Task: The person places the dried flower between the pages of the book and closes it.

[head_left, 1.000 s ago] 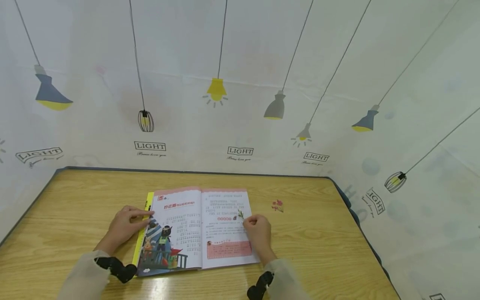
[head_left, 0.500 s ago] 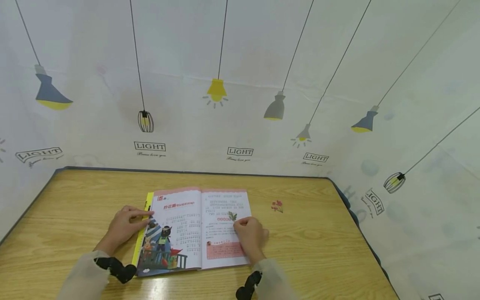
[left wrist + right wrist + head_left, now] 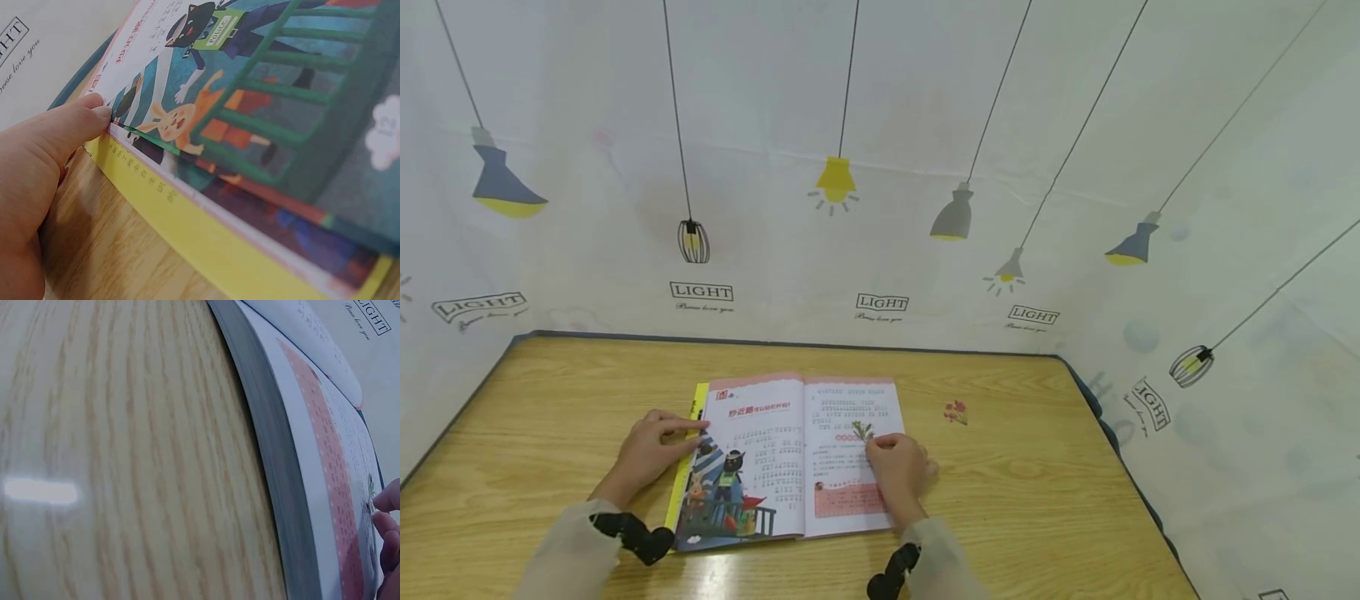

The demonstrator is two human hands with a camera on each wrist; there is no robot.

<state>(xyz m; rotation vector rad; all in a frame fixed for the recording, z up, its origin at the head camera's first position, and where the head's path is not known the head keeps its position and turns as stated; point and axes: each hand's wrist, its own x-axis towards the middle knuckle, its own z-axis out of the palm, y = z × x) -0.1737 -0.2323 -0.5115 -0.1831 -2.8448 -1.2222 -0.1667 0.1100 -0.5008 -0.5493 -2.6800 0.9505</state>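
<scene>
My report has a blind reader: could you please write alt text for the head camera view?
A person's right hand pinches a leafy green sprig over the right page of an open illustrated book, while the left hand touches its left edge. To the right, a red flower cluster lies on a wooden table before a white backdrop printed with lamps.

Left hand (image 3: 37, 159): thumb and one finger touching the left page edge of an open picture book (image 3: 250, 150). Book lies on wood-grain table (image 3: 94, 237); table's dark-blue edge trim (image 3: 75, 75) shows beyond the fingertips. Page art: cat (image 3: 190, 26) in cap and green "Police" vest, rabbit (image 3: 178, 125), green railing (image 3: 281, 90), "12" in white cloud (image 3: 384, 132). Yellow strip (image 3: 156, 231) sticks out below pages. White backdrop (image 3: 56, 56), boxed lettering cut off top left.
</scene>
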